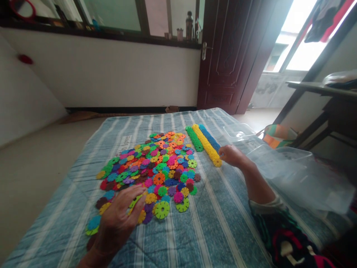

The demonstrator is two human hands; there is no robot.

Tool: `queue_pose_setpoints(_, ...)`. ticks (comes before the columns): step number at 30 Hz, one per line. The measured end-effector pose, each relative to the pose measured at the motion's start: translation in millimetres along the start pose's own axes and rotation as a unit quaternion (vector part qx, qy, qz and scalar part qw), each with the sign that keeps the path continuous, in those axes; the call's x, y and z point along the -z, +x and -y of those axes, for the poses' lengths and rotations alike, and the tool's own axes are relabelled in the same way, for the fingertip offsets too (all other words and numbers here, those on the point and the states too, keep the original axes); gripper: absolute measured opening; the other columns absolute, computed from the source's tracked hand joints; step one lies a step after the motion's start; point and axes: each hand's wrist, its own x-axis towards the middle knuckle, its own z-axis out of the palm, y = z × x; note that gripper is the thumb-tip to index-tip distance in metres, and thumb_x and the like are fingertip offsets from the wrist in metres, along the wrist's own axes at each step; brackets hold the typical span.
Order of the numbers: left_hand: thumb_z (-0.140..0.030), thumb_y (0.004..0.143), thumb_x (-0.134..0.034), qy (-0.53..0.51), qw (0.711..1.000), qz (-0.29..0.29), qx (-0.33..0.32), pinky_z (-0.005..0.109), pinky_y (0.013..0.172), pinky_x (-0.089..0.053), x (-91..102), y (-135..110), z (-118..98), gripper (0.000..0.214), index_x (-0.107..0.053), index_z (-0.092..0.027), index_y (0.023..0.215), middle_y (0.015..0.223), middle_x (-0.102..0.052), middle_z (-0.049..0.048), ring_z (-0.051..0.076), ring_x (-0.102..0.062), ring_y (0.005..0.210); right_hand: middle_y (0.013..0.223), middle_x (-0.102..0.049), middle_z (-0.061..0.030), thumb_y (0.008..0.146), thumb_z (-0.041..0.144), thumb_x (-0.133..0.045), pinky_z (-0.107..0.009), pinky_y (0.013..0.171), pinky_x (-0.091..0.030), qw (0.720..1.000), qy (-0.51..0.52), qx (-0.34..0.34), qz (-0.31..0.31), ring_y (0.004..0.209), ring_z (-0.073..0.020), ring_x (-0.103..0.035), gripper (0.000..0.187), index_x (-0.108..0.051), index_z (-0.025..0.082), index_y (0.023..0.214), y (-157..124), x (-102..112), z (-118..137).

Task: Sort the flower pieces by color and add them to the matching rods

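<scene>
Yellow disc strip (206,145) — right hand (232,156) at end, left hand (118,219) on loose disc pile (150,171) — hands apart.

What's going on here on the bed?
A person is working at a bed with a striped blue cover. Their left hand rests at the edge of a heap of multicoloured plastic snowflake discs. Their right hand is at the end of a long yellow stack of discs, which lies beside a green stack and a blue stack. A clear plastic box sits to the right.
</scene>
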Motion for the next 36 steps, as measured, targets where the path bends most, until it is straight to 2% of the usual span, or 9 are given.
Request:
queue_pose_setpoints(5, -0.037, 0.091, -0.056, 0.036, 0.999, -0.007, 0.03, 0.037, 0.093, -0.057, 17.9, 10.4, 4.8, 0.022, -0.068, -0.021, 0.1, 0.101, -0.075, 0.007, 0.023, -0.071, 0.096, 0.092, -0.074, -0.0078, 0.084, 0.017, -0.057, -0.026, 0.069, -0.039, 0.998, 0.039, 0.055, -0.019, 0.084, -0.019, -0.065, 0.023, -0.075, 0.02, 0.098, -7.5, 0.9, 27.2)
queue_pose_setpoints(11, -0.042, 0.088, -0.053, 0.073, 0.987, 0.09, 0.116, 0.041, 0.096, -0.055, 47.5, 16.6, 14.5, 0.03, -0.069, -0.021, 0.101, 0.104, -0.075, 0.0078, 0.025, -0.069, 0.101, 0.074, -0.068, -0.0036, 0.087, 0.022, -0.058, -0.026, 0.062, -0.036, 0.978, 0.091, 0.188, 0.005, 0.069, -0.0152, -0.061, 0.017, -0.073, 0.02, 0.094, -24.6, -14.3, 77.1)
queue_pose_setpoints(14, -0.044, 0.084, -0.057, 0.07, 0.977, 0.157, 0.127, 0.04, 0.097, -0.054, 55.5, 7.2, 19.9, 0.034, -0.069, -0.019, 0.103, 0.111, -0.073, 0.0103, 0.026, -0.068, 0.107, 0.073, -0.067, -0.0029, 0.087, 0.02, -0.056, -0.026, 0.063, -0.037, 0.962, 0.103, 0.251, 0.025, 0.069, -0.0146, -0.059, 0.018, -0.073, 0.021, 0.092, -34.3, -21.9, 96.3)
queue_pose_setpoints(20, -0.052, 0.082, -0.064, 0.083, 0.97, 0.221, 0.06, 0.047, 0.108, -0.046, 60.5, -23.6, 19.0, 0.051, -0.066, -0.018, 0.119, 0.132, -0.063, 0.0156, 0.031, -0.055, 0.128, 0.093, -0.066, -0.0057, 0.09, 0.022, -0.058, -0.029, 0.073, -0.043, 0.914, 0.131, 0.384, -0.005, 0.086, -0.0173, -0.059, 0.012, -0.069, 0.02, 0.086, -52.4, -37.0, 125.2)
queue_pose_setpoints(23, -0.057, 0.082, -0.064, 0.117, 0.962, 0.238, 0.064, 0.051, 0.111, -0.042, 65.2, -41.2, 17.2, 0.065, -0.057, -0.017, 0.133, 0.144, -0.053, 0.0179, 0.034, -0.047, 0.136, 0.098, -0.064, -0.0066, 0.089, 0.029, -0.064, -0.034, 0.082, -0.046, 0.884, 0.13, 0.448, -0.027, 0.097, -0.0209, -0.057, 0.011, -0.069, 0.021, 0.094, -59.1, -50.5, 134.6)
queue_pose_setpoints(25, -0.062, 0.08, -0.064, 0.143, 0.955, 0.247, 0.084, 0.053, 0.11, -0.041, 68.3, -54.0, 17.5, 0.079, -0.048, -0.016, 0.142, 0.149, -0.046, 0.0201, 0.036, -0.043, 0.139, 0.109, -0.062, -0.0086, 0.086, 0.037, -0.069, -0.039, 0.09, -0.045, 0.866, 0.127, 0.482, -0.038, 0.108, -0.0245, -0.054, 0.023, -0.068, 0.022, 0.103, -63.0, -60.1, 139.3)
queue_pose_setpoints(30, -0.066, 0.083, -0.057, 0.178, 0.941, 0.266, 0.111, 0.052, 0.112, -0.039, 67.8, -76.6, 19.8, 0.088, -0.034, -0.015, 0.15, 0.154, -0.039, 0.0215, 0.036, -0.038, 0.142, 0.133, -0.053, -0.0123, 0.083, 0.049, -0.071, -0.05, 0.101, -0.04, 0.85, 0.101, 0.514, -0.049, 0.13, -0.0327, -0.041, 0.047, -0.062, 0.026, 0.122, -69.2, -77.1, 149.1)
queue_pose_setpoints(33, -0.061, 0.089, -0.051, 0.181, 0.944, 0.26, 0.096, 0.048, 0.114, -0.037, 61.0, -77.6, 21.3, 0.081, -0.029, -0.016, 0.152, 0.157, -0.034, 0.019, 0.033, -0.035, 0.144, 0.131, -0.054, -0.0125, 0.085, 0.049, -0.069, -0.052, 0.103, -0.039, 0.852, 0.091, 0.511, -0.063, 0.132, -0.0329, -0.041, 0.045, -0.062, 0.026, 0.122, -66.5, -83.3, 152.4)
queue_pose_setpoints(36, -0.056, 0.094, -0.046, 0.179, 0.948, 0.253, 0.07, 0.047, 0.115, -0.037, 49.6, -72.9, 24.5, 0.071, -0.03, -0.017, 0.151, 0.158, -0.033, 0.0175, 0.031, -0.032, 0.146, 0.126, -0.057, -0.0131, 0.088, 0.044, -0.067, -0.053, 0.105, -0.039, 0.86, 0.087, 0.491, -0.108, 0.131, -0.0323, -0.042, 0.036, -0.064, 0.023, 0.118, -59.1, -90.3, 151.5)
